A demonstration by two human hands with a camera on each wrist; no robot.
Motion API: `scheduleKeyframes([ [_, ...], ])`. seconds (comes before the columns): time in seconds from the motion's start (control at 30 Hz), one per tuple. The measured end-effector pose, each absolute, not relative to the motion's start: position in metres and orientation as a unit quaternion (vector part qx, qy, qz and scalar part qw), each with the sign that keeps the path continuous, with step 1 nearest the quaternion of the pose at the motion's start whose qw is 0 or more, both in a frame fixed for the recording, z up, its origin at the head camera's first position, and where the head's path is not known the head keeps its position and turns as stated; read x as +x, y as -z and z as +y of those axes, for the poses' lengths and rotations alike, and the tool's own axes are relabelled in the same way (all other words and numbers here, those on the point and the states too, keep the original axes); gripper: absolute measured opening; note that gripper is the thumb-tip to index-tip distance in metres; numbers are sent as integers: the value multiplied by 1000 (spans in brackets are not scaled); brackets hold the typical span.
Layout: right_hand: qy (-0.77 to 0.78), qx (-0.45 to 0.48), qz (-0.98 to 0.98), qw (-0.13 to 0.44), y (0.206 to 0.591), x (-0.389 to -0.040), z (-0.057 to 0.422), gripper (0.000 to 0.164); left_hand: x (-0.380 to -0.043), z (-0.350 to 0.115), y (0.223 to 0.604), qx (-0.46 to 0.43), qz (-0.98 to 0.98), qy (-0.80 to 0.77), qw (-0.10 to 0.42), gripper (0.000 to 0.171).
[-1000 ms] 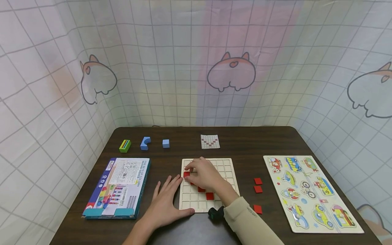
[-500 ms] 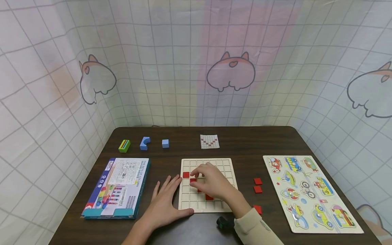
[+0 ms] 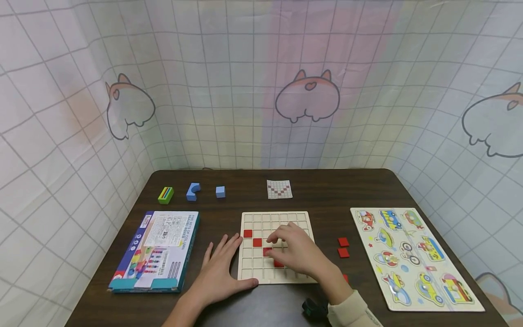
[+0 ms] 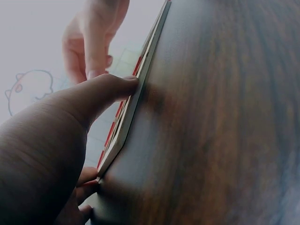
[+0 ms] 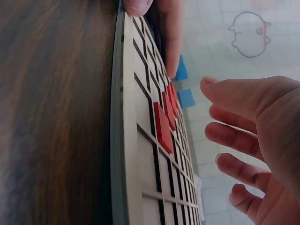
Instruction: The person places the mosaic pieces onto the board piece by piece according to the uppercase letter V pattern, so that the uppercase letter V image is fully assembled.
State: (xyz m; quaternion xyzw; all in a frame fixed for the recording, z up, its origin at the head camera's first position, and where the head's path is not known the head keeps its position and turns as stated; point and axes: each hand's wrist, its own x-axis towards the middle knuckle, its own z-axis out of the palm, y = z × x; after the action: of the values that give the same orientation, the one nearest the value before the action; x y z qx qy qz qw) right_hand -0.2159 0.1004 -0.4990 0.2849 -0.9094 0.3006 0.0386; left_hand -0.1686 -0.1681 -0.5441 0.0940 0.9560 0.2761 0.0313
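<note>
A cream grid board [image 3: 251, 272] lies on the table with several red square tiles [image 3: 248, 233] set in its cells along a diagonal. At the board's left side my left hand [image 3: 222, 272] rests with fingers spread, fingertips on the left edge and thumb [image 4: 117, 86] at the front edge. Over the middle of the board hovers my right hand [image 3: 300, 250], its fingers loosely bent and holding nothing. In the right wrist view its fingertips [image 5: 234, 133] are apart from the red tiles [image 5: 162, 127]. Three loose tiles [image 3: 343, 253] lie right of the board, one partly hidden by the wrist.
A small card with a grid pattern [image 3: 279, 189] lies behind the board. Blue blocks [image 3: 220, 192] and a green striped block [image 3: 165, 195] stand at the back left. A flat box [image 3: 157, 250] is on the left, a vehicle puzzle board [image 3: 412, 259] on the right.
My right hand has drawn back from the board's upper left toward the right and nearer the body, uncovering red tiles on the diagonal. My left hand stays in place.
</note>
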Motion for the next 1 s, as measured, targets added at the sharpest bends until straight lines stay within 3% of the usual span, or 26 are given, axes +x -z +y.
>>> scheduleKeyframes([
  [1.0, -280, 233, -926, 96, 515, -175, 188, 31, -170, -167, 547, 90, 958, -270, 30, 131],
])
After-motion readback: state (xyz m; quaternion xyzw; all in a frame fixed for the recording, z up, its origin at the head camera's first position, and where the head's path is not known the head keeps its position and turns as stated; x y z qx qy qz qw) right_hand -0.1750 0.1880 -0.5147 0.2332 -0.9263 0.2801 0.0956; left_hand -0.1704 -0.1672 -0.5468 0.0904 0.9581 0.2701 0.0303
